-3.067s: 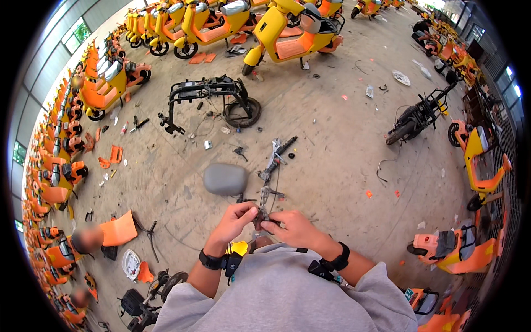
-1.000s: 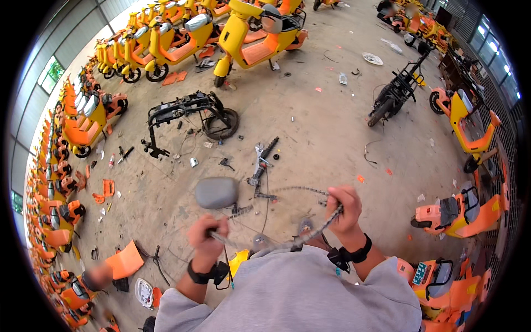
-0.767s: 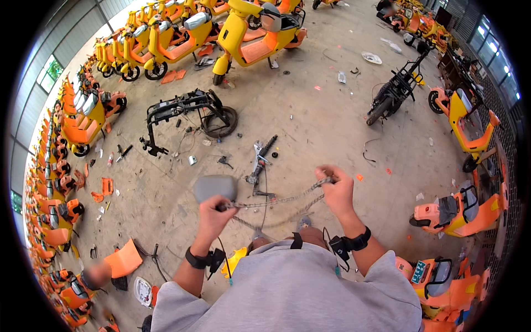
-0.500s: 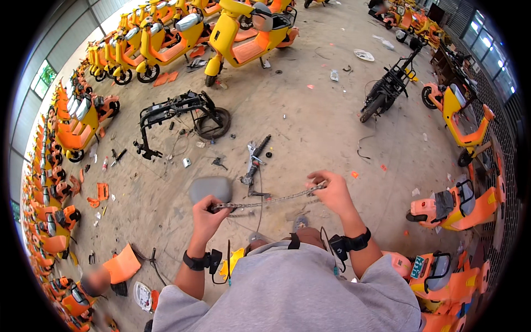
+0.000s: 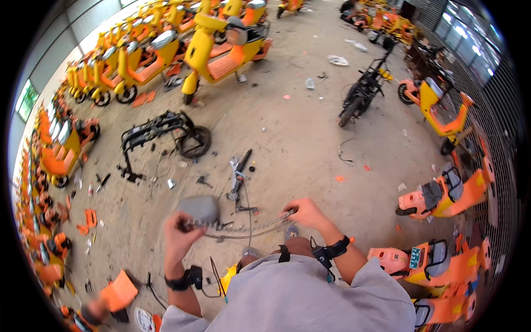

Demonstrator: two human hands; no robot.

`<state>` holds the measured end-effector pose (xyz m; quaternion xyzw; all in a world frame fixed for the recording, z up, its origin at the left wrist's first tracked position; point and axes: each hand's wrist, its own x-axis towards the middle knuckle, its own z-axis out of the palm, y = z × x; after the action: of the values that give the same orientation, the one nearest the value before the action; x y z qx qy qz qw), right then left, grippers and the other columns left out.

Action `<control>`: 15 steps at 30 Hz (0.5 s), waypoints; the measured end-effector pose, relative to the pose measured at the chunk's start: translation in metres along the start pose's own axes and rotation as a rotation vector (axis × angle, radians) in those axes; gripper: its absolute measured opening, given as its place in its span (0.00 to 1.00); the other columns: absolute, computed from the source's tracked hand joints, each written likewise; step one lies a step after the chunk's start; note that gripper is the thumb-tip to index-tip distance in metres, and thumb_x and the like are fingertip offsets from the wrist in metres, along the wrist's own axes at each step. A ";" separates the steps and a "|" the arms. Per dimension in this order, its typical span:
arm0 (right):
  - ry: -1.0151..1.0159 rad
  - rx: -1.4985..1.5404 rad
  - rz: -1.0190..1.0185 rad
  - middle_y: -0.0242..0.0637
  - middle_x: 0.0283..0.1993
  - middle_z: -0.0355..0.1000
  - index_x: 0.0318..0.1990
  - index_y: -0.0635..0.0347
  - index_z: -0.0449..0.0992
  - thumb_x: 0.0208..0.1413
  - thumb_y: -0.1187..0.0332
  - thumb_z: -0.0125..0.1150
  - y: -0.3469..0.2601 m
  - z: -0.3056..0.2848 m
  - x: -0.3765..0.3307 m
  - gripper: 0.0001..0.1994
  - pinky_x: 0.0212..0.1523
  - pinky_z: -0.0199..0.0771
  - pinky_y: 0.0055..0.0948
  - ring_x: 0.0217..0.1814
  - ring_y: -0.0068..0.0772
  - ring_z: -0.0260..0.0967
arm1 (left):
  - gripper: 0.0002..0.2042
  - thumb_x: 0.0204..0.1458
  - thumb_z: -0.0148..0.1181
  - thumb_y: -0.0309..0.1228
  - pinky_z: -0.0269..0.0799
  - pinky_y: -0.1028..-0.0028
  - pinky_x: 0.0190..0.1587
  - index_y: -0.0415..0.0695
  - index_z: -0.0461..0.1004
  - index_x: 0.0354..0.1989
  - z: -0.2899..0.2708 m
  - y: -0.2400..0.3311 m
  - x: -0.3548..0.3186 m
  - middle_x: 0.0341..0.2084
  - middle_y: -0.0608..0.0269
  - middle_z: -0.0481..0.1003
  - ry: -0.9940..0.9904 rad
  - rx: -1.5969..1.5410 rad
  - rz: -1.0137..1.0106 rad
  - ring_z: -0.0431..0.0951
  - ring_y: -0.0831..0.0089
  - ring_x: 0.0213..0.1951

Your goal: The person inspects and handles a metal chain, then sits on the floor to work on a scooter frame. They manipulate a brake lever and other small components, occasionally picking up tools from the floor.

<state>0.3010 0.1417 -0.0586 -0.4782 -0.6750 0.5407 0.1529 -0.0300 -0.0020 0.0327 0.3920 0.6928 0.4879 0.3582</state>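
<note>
A thin metal chain [image 5: 261, 227] hangs between my two hands with a slight sag, and a second strand runs just below it. My left hand [image 5: 181, 233] is closed round one end. My right hand [image 5: 308, 214] pinches the other end between thumb and fingers. Behind my left hand a grey padded seat [image 5: 198, 208] lies on the floor, partly covered by that hand and the chain. Beyond the chain lies a metal part with a dark coil spring [image 5: 239, 176], and a thin cable [image 5: 250, 218] trails from it toward my feet.
A black scooter frame with a wheel [image 5: 149, 133] lies at the left. A stripped black scooter [image 5: 365, 91] stands at the far right. Yellow-orange scooters [image 5: 218, 61] fill the back and left; more [image 5: 437, 196] line the right. An orange panel [image 5: 119, 290] is at the lower left.
Both hands have come slightly lower and closer to my body with the chain, which sags more now. The whole view has shifted, so the floor items appear further left.
</note>
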 end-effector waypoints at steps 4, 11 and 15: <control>-0.163 0.175 -0.009 0.35 0.31 0.77 0.35 0.64 0.81 0.46 0.63 0.72 0.032 0.024 0.004 0.14 0.38 0.70 0.24 0.35 0.22 0.71 | 0.14 0.35 0.73 0.19 0.63 0.83 0.26 0.41 0.68 0.23 -0.004 0.029 -0.010 0.19 0.73 0.68 -0.150 0.068 0.112 0.67 0.86 0.24; -0.073 0.286 -0.015 0.38 0.46 0.75 0.43 0.62 0.78 0.47 0.59 0.72 0.070 0.026 0.032 0.20 0.49 0.68 0.29 0.49 0.28 0.69 | 0.12 0.36 0.74 0.22 0.65 0.78 0.24 0.38 0.71 0.21 0.076 0.093 0.020 0.18 0.65 0.71 -0.179 0.293 0.431 0.71 0.79 0.21; -0.079 0.155 -0.090 0.42 0.48 0.74 0.46 0.61 0.77 0.48 0.56 0.69 0.077 -0.010 0.049 0.22 0.53 0.69 0.31 0.50 0.33 0.71 | 0.13 0.39 0.74 0.31 0.67 0.73 0.24 0.36 0.76 0.24 0.117 0.060 0.056 0.17 0.57 0.73 -0.355 0.468 0.378 0.72 0.71 0.20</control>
<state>0.3210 0.1839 -0.1380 -0.4124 -0.6573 0.6023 0.1872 0.0601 0.1072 0.0529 0.6637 0.6278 0.2979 0.2769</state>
